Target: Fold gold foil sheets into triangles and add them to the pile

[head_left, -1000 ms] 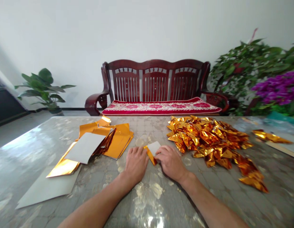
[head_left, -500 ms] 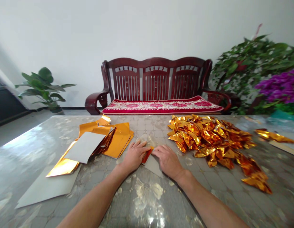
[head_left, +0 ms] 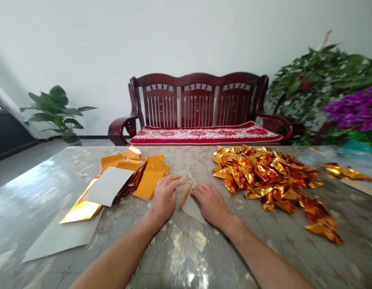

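A sheet of foil paper lies between my hands, grey side up, with a narrow orange strip folded over along its left edge. My right hand rests on its right side, fingers curled and pressing the paper to the table. Just left of the fold, my left hand is open above the tabletop, its fingers stretched out and apart from the paper. Beyond my left hand lies a stack of gold foil sheets. To the right sits a heap of folded gold foil pieces.
A grey sheet and a pale sheet lie at the left of the patterned table. Clear plastic is at the far right. A wooden bench stands behind, with plants at the sides.
My left hand has lifted off the folded strip and moved left, uncovering the fold. The strip now looks narrower. My right hand stays on the paper.
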{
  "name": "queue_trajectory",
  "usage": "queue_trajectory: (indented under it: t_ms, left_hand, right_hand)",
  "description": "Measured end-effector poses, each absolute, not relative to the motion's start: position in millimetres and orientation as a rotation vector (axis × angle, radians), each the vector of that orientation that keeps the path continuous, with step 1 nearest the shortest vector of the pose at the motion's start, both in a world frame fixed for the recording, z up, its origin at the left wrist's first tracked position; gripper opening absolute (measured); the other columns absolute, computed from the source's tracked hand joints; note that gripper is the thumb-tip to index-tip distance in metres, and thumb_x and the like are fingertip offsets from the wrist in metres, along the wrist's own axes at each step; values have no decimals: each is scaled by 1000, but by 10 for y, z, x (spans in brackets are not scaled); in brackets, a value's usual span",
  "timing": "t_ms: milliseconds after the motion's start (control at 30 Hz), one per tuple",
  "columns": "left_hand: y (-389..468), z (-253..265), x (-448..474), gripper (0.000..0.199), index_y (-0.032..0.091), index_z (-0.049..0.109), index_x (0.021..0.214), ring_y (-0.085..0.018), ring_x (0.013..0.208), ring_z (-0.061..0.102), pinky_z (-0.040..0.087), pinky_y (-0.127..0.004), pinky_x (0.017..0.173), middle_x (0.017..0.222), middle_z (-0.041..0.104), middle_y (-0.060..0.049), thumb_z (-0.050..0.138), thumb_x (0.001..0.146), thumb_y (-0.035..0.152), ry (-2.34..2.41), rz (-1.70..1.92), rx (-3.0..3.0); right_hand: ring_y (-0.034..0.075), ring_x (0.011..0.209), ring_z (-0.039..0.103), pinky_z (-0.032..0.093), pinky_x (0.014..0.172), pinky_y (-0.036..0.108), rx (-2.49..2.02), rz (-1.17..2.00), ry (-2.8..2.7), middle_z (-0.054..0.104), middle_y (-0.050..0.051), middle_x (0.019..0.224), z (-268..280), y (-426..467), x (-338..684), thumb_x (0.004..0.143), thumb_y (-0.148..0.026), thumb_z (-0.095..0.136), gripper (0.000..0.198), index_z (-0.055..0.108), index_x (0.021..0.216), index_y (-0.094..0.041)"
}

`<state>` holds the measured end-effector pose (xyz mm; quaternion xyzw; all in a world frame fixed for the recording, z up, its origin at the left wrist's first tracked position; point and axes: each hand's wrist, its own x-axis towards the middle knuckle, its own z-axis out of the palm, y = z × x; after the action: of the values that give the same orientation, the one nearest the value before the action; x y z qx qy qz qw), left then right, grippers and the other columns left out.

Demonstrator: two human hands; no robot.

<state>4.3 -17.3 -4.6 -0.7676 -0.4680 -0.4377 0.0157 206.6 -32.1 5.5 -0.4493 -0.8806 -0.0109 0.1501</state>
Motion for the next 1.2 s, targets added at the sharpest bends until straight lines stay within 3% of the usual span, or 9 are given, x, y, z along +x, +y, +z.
queue_trajectory:
  t_ms: [67, 167, 267, 433, 533, 633, 767, 1000, 1200]
  left_hand:
    - [-352, 6, 96, 30, 21, 69, 89, -17, 91, 62, 47, -33, 82, 98, 71, -5, 42, 91, 8, -1147, -1347, -2516]
    - [-593, 22, 250, 25, 20, 60, 74, -16, 72, 57, 45, -29, 71, 78, 66, -3, 44, 91, 13, -828, -1010, -2785]
    - [-686, 4, 385, 18, 20, 58, 83, -19, 84, 59, 48, -31, 77, 88, 65, -4, 45, 90, 10, -1083, -693, -2842]
    - [-598, 32, 374, 23, 22, 55, 107, -22, 117, 53, 44, -35, 100, 128, 57, -7, 45, 90, 11, -1383, -552, -2803]
    - [-545, 70, 313, 17, 22, 55, 107, -24, 115, 53, 43, -39, 101, 125, 58, -7, 51, 91, 24, -1458, -474, -2788]
    - [-524, 117, 276, 24, 22, 56, 109, -27, 114, 53, 42, -42, 99, 121, 60, -8, 58, 88, 34, -1477, -417, -2778]
    - [-510, 199, 235, 30, 22, 58, 109, -28, 111, 55, 40, -43, 98, 116, 63, -8, 62, 84, 37, -1449, -379, -2800]
    - [-438, 273, 101, 39, 22, 60, 113, -27, 105, 61, 42, -39, 95, 109, 67, -6, 60, 74, 19, -1429, -312, -2907]
    - [-362, 137, 100, 32, 23, 63, 109, -21, 109, 62, 44, -33, 97, 111, 70, -3, 50, 83, 10, -1541, -455, -2887]
  right_hand:
    - [22, 109, 49, 36, 91, 33, -1303, -32, -2524, 64, 6, 112, 71, -329, 2048, 90, -6, 48, 26, 62, 108, -21]
    - [23, 108, 49, 35, 89, 34, -1325, -50, -2523, 65, 7, 109, 99, -340, 2035, 90, -12, 52, 19, 61, 104, -21]
    - [24, 101, 50, 35, 83, 36, -1386, -101, -2521, 65, 7, 102, 122, -358, 2041, 88, -13, 54, 14, 62, 97, -21]
    - [25, 97, 50, 34, 80, 37, -1474, -185, -2478, 65, 8, 99, 158, -398, 2085, 84, -8, 54, 19, 63, 96, -21]
    - [25, 101, 51, 35, 84, 38, -1456, -127, -2492, 65, 8, 102, 211, -417, 2161, 87, -18, 56, 17, 65, 101, -22]
    - [26, 107, 53, 35, 91, 39, -1388, 33, -2570, 64, 7, 114, 270, -428, 2281, 82, -31, 66, 32, 64, 113, -24]
    - [25, 111, 55, 37, 94, 39, -1345, 136, -2622, 63, 7, 122, 288, -427, 2386, 81, -31, 66, 40, 62, 121, -25]
    - [23, 101, 60, 40, 89, 37, -1404, -23, -2584, 68, 6, 100, 234, -396, 2270, 89, -25, 60, 13, 67, 100, -23]
    - [23, 103, 59, 39, 91, 36, -1392, 27, -2528, 68, 6, 105, 234, -402, 2286, 84, -19, 58, 22, 66, 105, -24]
